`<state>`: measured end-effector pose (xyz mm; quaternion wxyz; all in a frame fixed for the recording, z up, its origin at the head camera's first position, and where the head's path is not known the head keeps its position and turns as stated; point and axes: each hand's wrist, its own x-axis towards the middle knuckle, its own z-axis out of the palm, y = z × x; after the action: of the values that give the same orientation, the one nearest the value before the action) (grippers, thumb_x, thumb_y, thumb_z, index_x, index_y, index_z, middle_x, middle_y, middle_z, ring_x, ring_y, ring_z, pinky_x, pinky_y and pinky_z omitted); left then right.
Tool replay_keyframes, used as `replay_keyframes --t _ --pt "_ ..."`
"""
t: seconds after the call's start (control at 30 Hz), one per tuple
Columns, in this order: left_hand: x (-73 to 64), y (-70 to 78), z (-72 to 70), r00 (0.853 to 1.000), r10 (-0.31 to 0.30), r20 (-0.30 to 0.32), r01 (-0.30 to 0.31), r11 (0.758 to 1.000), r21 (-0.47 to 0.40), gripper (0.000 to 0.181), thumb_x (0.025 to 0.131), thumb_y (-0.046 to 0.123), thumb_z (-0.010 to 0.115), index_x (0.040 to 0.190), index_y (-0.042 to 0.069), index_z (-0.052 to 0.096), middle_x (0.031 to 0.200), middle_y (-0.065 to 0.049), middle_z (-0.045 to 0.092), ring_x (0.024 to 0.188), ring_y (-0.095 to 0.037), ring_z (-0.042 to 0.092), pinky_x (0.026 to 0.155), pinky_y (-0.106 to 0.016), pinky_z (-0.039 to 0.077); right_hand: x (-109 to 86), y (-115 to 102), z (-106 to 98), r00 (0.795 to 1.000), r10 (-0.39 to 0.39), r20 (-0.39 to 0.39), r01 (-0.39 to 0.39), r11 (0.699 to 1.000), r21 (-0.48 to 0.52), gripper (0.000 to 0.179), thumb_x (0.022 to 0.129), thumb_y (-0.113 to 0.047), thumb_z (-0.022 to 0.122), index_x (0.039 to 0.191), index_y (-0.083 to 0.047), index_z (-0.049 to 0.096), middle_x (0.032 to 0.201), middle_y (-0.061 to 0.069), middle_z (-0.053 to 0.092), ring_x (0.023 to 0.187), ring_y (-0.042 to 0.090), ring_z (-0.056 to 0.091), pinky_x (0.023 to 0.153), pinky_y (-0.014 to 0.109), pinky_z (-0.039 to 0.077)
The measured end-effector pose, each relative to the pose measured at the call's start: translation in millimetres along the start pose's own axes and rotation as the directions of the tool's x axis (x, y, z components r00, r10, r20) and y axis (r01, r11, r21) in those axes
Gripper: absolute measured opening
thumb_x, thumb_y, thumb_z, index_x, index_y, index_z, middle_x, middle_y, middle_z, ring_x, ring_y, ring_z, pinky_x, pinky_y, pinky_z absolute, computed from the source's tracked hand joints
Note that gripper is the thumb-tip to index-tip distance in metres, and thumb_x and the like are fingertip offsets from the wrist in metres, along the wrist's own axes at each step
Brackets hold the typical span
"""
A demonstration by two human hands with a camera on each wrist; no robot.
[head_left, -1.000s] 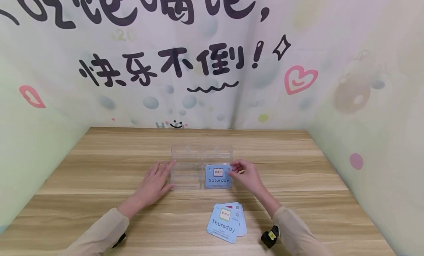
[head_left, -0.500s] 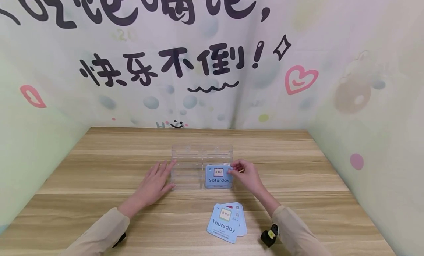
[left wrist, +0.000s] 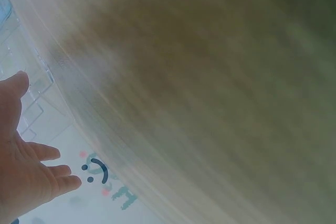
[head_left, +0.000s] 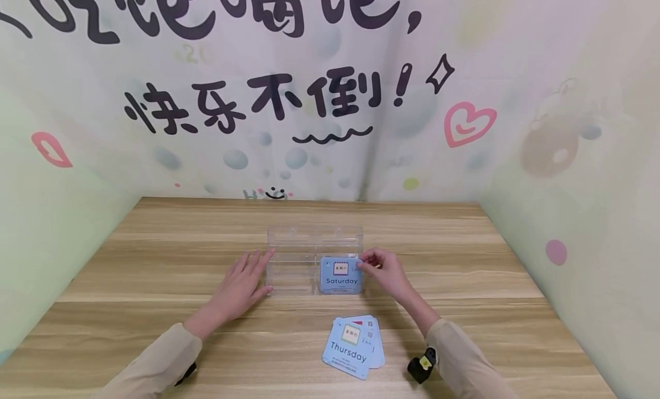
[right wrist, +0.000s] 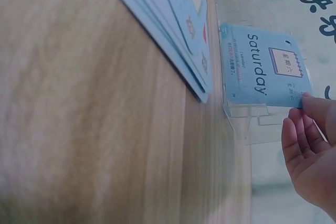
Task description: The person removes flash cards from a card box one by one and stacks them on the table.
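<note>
A clear plastic rack (head_left: 291,267) with several pockets stands mid-table. In its lower right pocket sits a blue card printed "Saturday" (head_left: 340,276). My right hand (head_left: 384,276) pinches that card's upper right corner between thumb and fingers, as the right wrist view also shows at the card (right wrist: 262,66). At the rack's left side, my left hand (head_left: 239,287) rests with fingers spread and fairly straight, fingertips right at the edge. The left wrist view shows the same open-fingered hand (left wrist: 26,156) beside the clear rack (left wrist: 34,85).
In front of the rack lies a small fanned pile of blue cards, "Thursday" (head_left: 348,350) on top. The pile's edges (right wrist: 173,40) show in the right wrist view. A printed cloth wall (head_left: 330,169) rises behind the wooden table (head_left: 180,233).
Both hands stay almost where they were. The right fingers shift very slightly at the Saturday card's corner; the rack and the card pile have not moved.
</note>
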<state>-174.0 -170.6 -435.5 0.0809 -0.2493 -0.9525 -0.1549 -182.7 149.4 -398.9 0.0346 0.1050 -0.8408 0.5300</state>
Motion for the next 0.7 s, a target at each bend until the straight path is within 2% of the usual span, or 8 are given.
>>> replay_keyframes --t 0.23,0.47,0.7 --pt "0.5 -2.2 2.6 1.000 0.007 -0.005 -0.007 1.000 0.007 0.075 0.087 0.030 0.060 0.145 0.014 0.014 0.139 -0.030 0.031 0.127 -0.049 0.025 0.100 -0.062 0.023 0.5 1 -2 0.999 0.016 0.031 -0.018 0.998 0.067 0.009 0.084 0.003 0.059 0.091 0.009 0.061 0.083 0.018 0.061 0.073 0.022 0.052 0.059 0.018 0.044" --pt "1.3 -4.1 4.7 1.000 0.012 -0.011 -0.011 1.000 0.010 0.076 0.087 0.031 0.061 0.145 0.014 0.014 0.139 -0.029 0.031 0.126 -0.049 0.026 0.099 -0.062 0.024 10.7 27 -1 0.997 0.069 0.034 -0.073 0.988 0.134 0.012 0.085 -0.003 0.061 0.093 0.006 0.063 0.085 0.010 0.062 0.074 0.013 0.055 0.068 0.035 0.052" --pt "1.2 -4.3 3.7 1.000 0.011 -0.002 -0.011 1.000 0.004 0.076 0.088 0.031 0.059 0.145 0.015 0.012 0.139 -0.029 0.030 0.127 -0.049 0.024 0.101 -0.061 0.022 12.9 28 -4 0.996 0.078 0.030 -0.082 0.984 0.161 0.012 0.086 -0.003 0.059 0.094 0.006 0.061 0.084 0.010 0.061 0.074 0.015 0.057 0.067 0.038 0.052"
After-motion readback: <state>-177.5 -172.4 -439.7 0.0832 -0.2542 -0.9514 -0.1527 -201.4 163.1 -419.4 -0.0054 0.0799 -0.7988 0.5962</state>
